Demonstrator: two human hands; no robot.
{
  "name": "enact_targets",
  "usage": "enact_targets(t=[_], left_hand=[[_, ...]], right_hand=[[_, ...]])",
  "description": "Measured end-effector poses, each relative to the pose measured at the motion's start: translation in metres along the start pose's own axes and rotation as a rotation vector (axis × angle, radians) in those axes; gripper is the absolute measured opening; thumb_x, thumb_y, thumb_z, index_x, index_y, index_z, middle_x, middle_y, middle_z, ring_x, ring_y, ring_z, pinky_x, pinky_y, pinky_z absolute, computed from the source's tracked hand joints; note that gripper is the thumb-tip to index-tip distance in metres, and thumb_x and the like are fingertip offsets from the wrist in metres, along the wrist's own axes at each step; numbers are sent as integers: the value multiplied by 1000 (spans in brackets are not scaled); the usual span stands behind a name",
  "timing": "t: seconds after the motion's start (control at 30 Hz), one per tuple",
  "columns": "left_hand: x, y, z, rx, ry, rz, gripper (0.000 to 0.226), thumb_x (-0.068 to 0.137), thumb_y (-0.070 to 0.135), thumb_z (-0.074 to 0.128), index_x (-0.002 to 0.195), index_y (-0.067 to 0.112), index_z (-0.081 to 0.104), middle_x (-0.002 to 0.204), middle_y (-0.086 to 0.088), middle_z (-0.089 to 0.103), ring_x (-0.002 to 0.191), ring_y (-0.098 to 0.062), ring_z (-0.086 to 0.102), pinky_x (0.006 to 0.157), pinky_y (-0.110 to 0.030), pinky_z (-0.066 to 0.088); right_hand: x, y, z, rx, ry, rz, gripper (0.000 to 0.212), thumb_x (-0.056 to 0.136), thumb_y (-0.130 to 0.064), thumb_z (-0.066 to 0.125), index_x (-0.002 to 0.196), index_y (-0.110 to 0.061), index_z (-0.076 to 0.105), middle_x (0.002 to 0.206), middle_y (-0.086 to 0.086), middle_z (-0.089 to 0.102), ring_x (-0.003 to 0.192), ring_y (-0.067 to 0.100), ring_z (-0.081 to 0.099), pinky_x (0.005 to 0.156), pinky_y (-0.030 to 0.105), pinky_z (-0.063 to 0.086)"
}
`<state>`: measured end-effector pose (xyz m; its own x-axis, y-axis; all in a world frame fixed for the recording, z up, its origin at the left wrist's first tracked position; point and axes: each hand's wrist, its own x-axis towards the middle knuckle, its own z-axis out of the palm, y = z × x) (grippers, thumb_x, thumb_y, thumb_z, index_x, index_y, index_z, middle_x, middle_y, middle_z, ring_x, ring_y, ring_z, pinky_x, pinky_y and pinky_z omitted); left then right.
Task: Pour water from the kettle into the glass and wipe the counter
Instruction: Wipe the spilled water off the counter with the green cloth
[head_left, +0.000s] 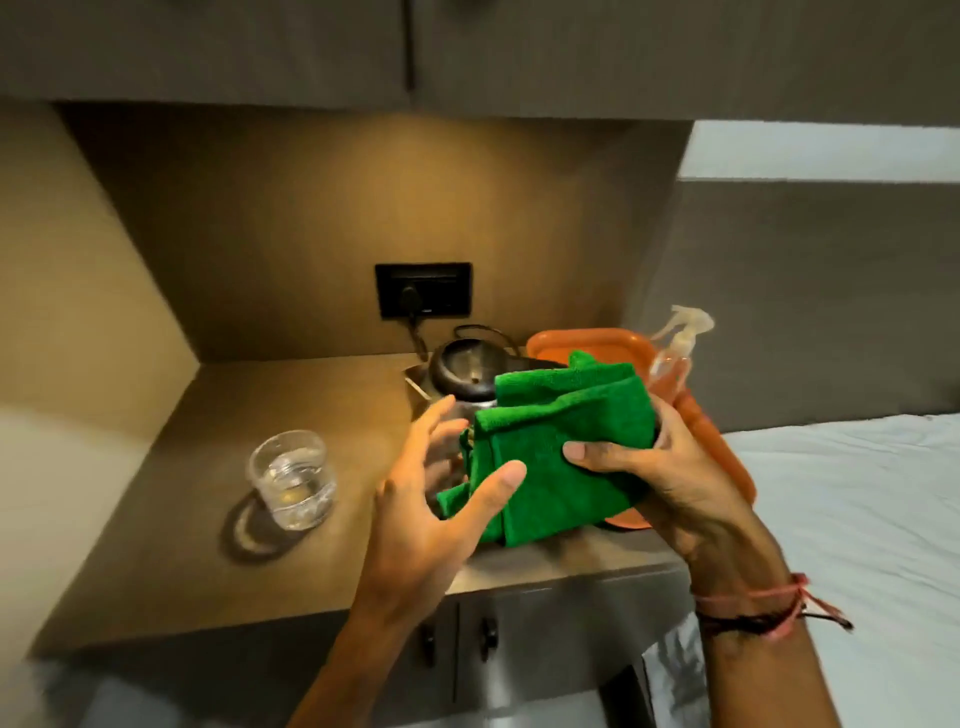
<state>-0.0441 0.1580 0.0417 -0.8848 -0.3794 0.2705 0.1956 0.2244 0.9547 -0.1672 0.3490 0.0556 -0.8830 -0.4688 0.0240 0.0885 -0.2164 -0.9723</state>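
A folded green cloth (561, 447) hangs above the brown counter (311, 410), pinched between the thumb and fingers of my right hand (670, 478). My left hand (436, 499) is spread open just left of the cloth, its thumb at the cloth's lower edge, not clearly gripping. Further left on the counter stands a clear glass (292, 478) with water in it. Behind the cloth sits a dark metal kettle (467, 371), its lower part hidden by the cloth.
An orange tray (722, 447) lies at the counter's right end, with a clear spray bottle (675, 353) on it. A black wall socket (423, 290) holds the kettle's plug. Cabinet doors with dark knobs (485, 636) are below. A white bed (857, 499) is to the right.
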Motion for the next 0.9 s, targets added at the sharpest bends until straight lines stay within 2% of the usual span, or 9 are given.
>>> enact_targets(t=[0.1, 0.17, 0.27, 0.33, 0.47, 0.57, 0.67, 0.77, 0.9], left_hand=[[-14, -8, -37, -115, 37, -112, 33, 77, 28, 87, 106, 41, 76, 108, 14, 81, 103, -5, 75, 83, -23, 60], [-21, -17, -59, -126, 80, -147, 33, 79, 7, 86, 95, 35, 80, 99, 8, 83, 95, -10, 78, 76, -23, 62], [-35, -35, -86, -83, 103, -166, 36, 78, 5, 86, 98, 34, 78, 99, 7, 82, 96, -14, 78, 78, -25, 63], [-40, -50, -100, 37, 202, -129, 45, 76, 12, 90, 107, 38, 71, 103, 10, 78, 100, -8, 74, 82, -19, 59], [-27, -86, -136, 193, 477, -173, 84, 63, 22, 97, 134, 27, 51, 124, 2, 61, 111, -9, 63, 87, -13, 54], [-5, -118, -162, 190, 411, -343, 116, 58, 22, 100, 154, 17, 35, 153, -10, 47, 138, -19, 48, 115, -32, 42], [16, -142, -173, 135, 266, -421, 133, 55, 20, 101, 161, 20, 21, 166, -9, 33, 151, -22, 34, 125, -44, 30], [31, -159, -172, 111, 178, -420, 122, 54, 19, 101, 156, 22, 35, 155, -6, 50, 143, -25, 48, 119, -51, 41], [40, -170, -172, 153, 212, -339, 92, 52, 14, 101, 135, 19, 60, 128, -5, 70, 120, -23, 66, 103, -51, 56]], right_hand=[[-4, 21, 56, -22, -116, 35, 46, 63, 6, 84, 102, -19, 84, 108, 8, 85, 99, 22, 80, 81, 31, 65], [-8, 38, 80, -21, -199, 102, 44, 71, 3, 82, 106, -23, 86, 112, 6, 85, 104, 21, 81, 83, 28, 64], [-15, 62, 105, 20, -267, 219, 40, 82, 0, 77, 119, -16, 81, 124, 14, 81, 116, 30, 77, 89, 35, 64], [-18, 77, 116, 42, -186, 265, 47, 81, -2, 80, 127, -7, 74, 126, 18, 79, 120, 37, 75, 91, 41, 65], [-18, 96, 130, 28, 185, 251, 44, 84, 9, 78, 126, -4, 70, 116, 16, 81, 109, 34, 77, 96, 48, 62], [-16, 106, 136, 1, 350, 257, 45, 92, 10, 70, 134, -5, 64, 123, 16, 77, 108, 30, 76, 89, 43, 62], [-21, 115, 147, -31, 457, 222, 41, 96, 8, 67, 134, -8, 62, 122, 14, 76, 112, 30, 74, 81, 35, 66], [-29, 128, 162, -234, 541, 55, 43, 97, 12, 61, 130, -14, 65, 120, 10, 74, 120, 28, 70, 97, 42, 63], [-44, 149, 184, -880, 435, -181, 86, 68, 21, 58, 147, -11, 62, 148, 12, 62, 140, 31, 54, 119, 51, 43]])
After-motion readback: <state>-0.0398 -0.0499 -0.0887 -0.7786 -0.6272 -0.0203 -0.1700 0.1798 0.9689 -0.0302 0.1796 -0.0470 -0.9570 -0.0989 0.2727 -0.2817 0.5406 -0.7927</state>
